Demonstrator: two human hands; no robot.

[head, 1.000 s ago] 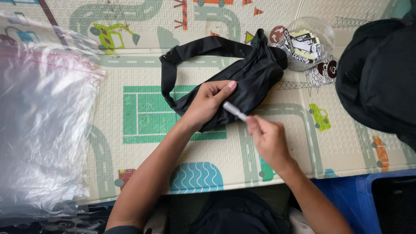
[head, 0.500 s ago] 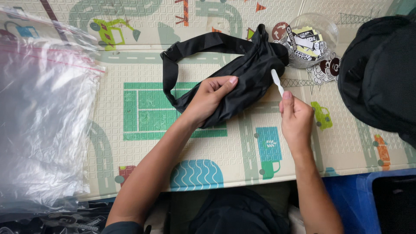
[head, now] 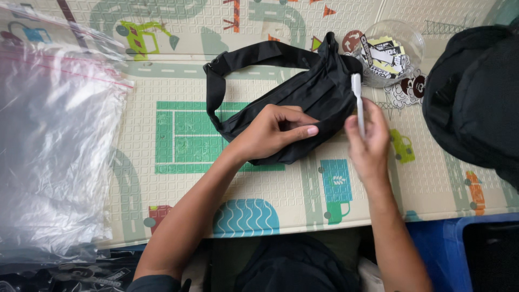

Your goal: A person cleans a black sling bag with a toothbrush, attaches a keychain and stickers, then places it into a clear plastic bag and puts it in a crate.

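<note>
A black waist bag (head: pixel 313 92) with a looped strap lies on a patterned play mat (head: pixel 184 178). My left hand (head: pixel 273 132) rests on the bag's near edge, fingers curled and pinching the fabric. To the right of the bag, my right hand (head: pixel 369 145) holds a thin white stick-like item (head: pixel 358 100) upright, its tip pointing toward a clear round container (head: pixel 416 38) filled with black, white and yellow tags.
A pile of clear plastic bags (head: pixel 54 140) covers the mat's left side. A large black bag (head: pixel 476 103) sits at the right. A blue bin (head: pixel 432 243) stands below the mat's near right edge.
My right hand carried the white item from over the bag's near side out to the right and turned it upright. My left hand stayed on the bag.
</note>
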